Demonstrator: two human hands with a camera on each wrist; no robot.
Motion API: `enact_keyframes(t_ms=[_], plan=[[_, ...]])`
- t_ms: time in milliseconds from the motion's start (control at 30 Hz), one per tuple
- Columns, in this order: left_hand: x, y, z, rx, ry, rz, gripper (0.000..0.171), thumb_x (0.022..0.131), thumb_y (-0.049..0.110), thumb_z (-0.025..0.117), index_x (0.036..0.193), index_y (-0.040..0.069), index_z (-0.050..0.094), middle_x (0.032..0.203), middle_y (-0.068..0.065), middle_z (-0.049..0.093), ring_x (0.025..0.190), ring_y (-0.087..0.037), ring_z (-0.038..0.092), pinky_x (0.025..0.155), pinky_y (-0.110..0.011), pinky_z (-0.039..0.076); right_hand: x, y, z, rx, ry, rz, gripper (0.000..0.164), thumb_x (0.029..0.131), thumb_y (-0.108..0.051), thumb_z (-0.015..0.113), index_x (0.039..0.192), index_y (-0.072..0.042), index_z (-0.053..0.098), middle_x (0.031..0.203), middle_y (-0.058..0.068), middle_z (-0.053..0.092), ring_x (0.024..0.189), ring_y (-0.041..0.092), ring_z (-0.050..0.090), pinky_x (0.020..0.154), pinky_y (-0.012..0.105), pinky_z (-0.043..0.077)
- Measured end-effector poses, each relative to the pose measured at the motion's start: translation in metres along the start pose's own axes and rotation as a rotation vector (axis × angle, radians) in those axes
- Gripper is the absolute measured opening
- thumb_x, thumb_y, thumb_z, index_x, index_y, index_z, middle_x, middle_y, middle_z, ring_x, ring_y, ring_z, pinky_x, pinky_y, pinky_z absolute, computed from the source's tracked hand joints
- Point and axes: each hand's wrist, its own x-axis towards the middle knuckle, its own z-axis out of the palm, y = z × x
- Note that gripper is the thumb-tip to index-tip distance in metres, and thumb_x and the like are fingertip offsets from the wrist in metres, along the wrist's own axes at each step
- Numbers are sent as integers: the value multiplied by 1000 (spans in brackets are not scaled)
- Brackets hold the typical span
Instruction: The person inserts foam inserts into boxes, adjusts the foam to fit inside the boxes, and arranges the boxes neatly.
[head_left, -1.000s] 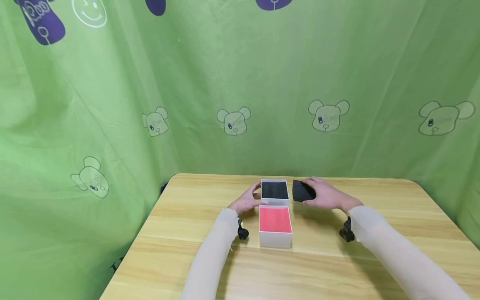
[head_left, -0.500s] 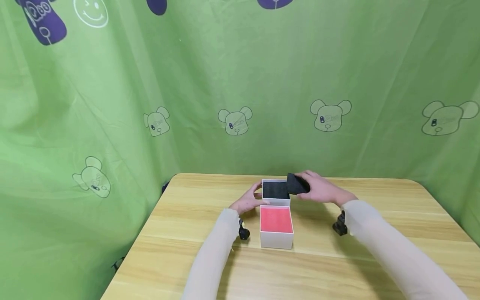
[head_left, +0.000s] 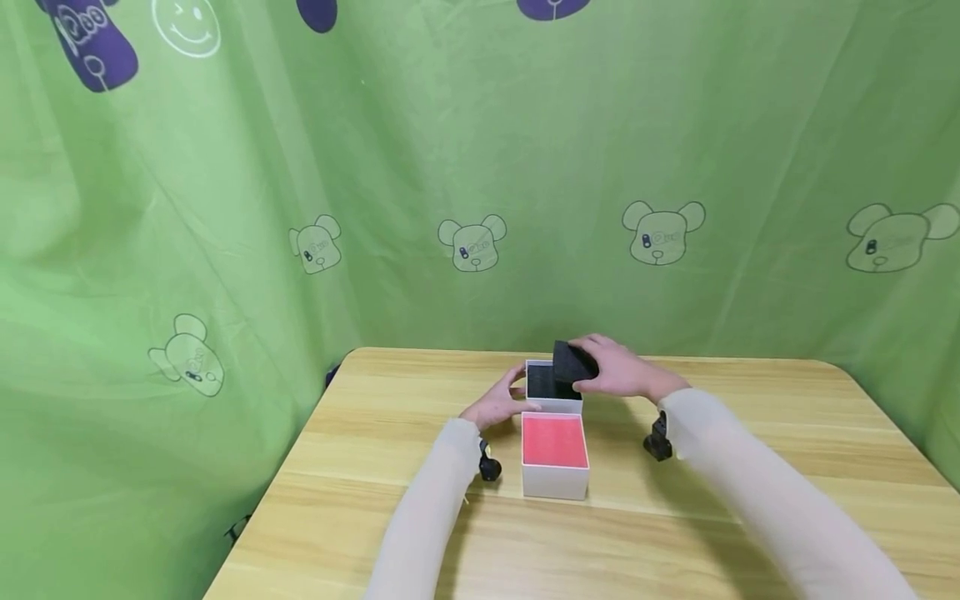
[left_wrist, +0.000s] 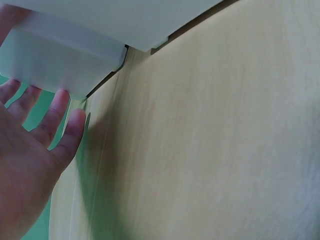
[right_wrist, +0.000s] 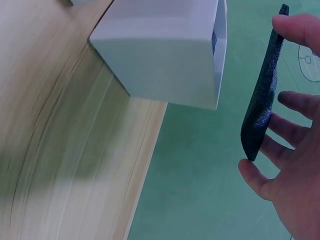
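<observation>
My left hand (head_left: 495, 404) holds the far white box (head_left: 562, 407) at its left side, thumb along the near wall and fingers at the side. In the left wrist view the fingertips (left_wrist: 61, 97) rest against the box wall. My right hand (head_left: 621, 372) pinches a thin black foam pad (head_left: 572, 363) by its edges. The pad is tilted over the right part of the box opening. Black lining (head_left: 540, 381) shows inside the box, partly hidden by the pad. In the right wrist view the pad (right_wrist: 261, 95) is bent slightly between thumb and fingers, apart from the box.
A second white box (head_left: 555, 482) stands directly in front of the far one, with a pink-red sheet (head_left: 553, 442) filling its top. Both are on a wooden table (head_left: 360, 492). A green curtain (head_left: 570, 150) hangs behind the table's back edge.
My right hand has carried the black foam pad leftward from beside the far box to over its opening, tilting it up. My left hand stays at the box.
</observation>
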Motion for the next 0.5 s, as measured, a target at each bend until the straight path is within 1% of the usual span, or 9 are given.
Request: enact_keyframes(t_ms=[100, 267, 433, 500], plan=[[0, 0, -1, 11, -7, -4, 90, 82, 7, 73, 152, 15, 16, 151, -10, 26, 129, -29, 41, 103, -37, 37, 3, -3, 2, -4, -13, -6, 78, 77, -34, 74, 140, -4, 41, 133, 19, 45, 113, 36, 47, 90, 56, 42], [2, 1, -2, 25, 2, 2, 90, 82, 9, 74, 152, 15, 17, 151, -8, 27, 128, -28, 42, 103, -38, 38, 9, -7, 6, -12, -20, -30, 76, 76, -32, 75, 138, -1, 43, 131, 21, 47, 113, 38, 47, 92, 59, 38], [2, 1, -2, 10, 0, 12, 89, 82, 5, 73, 151, 13, 17, 150, -9, 28, 127, -30, 43, 101, -36, 40, 12, -7, 13, -26, -40, -45, 77, 74, -34, 75, 136, 0, 46, 128, 22, 49, 111, 38, 48, 90, 60, 37], [1, 0, -1, 5, -2, 5, 89, 82, 5, 73, 151, 13, 17, 150, -9, 27, 127, -29, 43, 102, -36, 40, 13, -6, 16, -29, -58, -39, 78, 73, -35, 75, 136, -1, 46, 129, 21, 49, 111, 37, 48, 91, 60, 38]])
